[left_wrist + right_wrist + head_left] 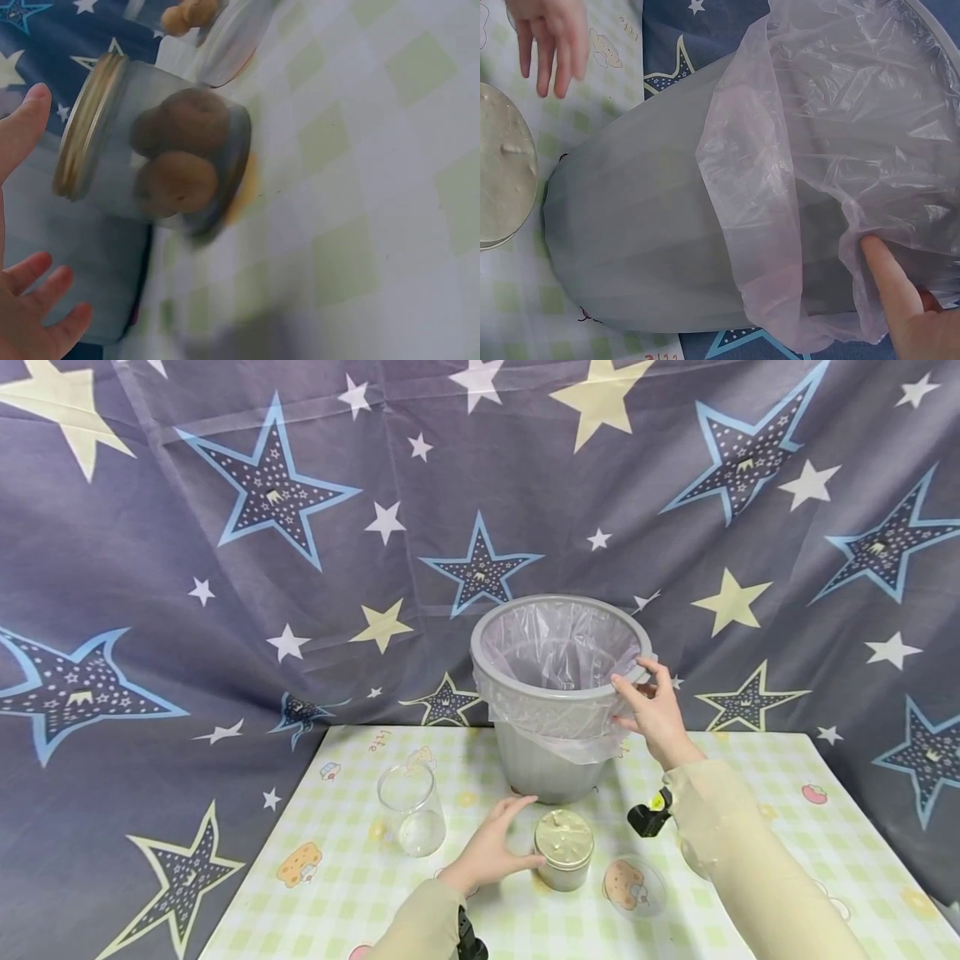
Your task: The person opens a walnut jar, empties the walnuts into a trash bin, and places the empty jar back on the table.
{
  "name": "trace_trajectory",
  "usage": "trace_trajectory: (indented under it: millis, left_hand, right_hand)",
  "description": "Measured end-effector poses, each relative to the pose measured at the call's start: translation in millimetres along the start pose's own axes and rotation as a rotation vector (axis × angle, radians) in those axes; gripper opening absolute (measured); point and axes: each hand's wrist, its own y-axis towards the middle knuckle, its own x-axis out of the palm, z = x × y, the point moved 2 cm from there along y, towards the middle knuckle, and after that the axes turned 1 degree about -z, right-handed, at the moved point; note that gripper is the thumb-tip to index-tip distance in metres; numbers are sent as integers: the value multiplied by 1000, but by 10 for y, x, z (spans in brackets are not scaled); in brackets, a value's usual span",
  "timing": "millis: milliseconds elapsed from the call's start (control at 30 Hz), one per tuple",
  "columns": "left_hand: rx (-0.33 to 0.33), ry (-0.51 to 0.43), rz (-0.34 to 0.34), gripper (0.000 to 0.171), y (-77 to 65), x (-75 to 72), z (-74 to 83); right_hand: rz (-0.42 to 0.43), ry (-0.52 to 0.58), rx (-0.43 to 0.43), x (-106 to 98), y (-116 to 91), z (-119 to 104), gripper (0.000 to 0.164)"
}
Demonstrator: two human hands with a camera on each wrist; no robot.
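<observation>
A grey trash bin (551, 768) stands at the table's back, lined with a clear pinkish bin liner (558, 714) folded over its rim. At the rim's right side my right hand (656, 714) grips the liner; one finger (892, 281) lies against the plastic in the right wrist view. In front of the bin stands a jar with a gold lid (564, 839). Through its clear wall, the left wrist view shows brown round pieces (176, 180), kind uncertain. My left hand (491, 847) is spread beside the jar, thumb close to the lid; contact cannot be told.
A clear cylindrical container (416, 827) stands left of my left hand. To the right of the jar lies a clear round disc (652, 893), perhaps a lid. Green checked cloth (270, 910) covers the table, and a star-patterned curtain (420, 485) hangs behind.
</observation>
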Motion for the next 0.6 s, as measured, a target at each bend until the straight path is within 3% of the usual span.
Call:
trace_trajectory:
  millis: [100, 600]
  left_hand:
    - [15, 8, -14, 87, 16, 60, -6]
    - [-31, -22, -70, 102, 75, 276, 51]
  right_hand:
    - [-2, 5, -2, 6, 5, -1, 66]
    - [12, 0, -1, 8, 2, 11, 64]
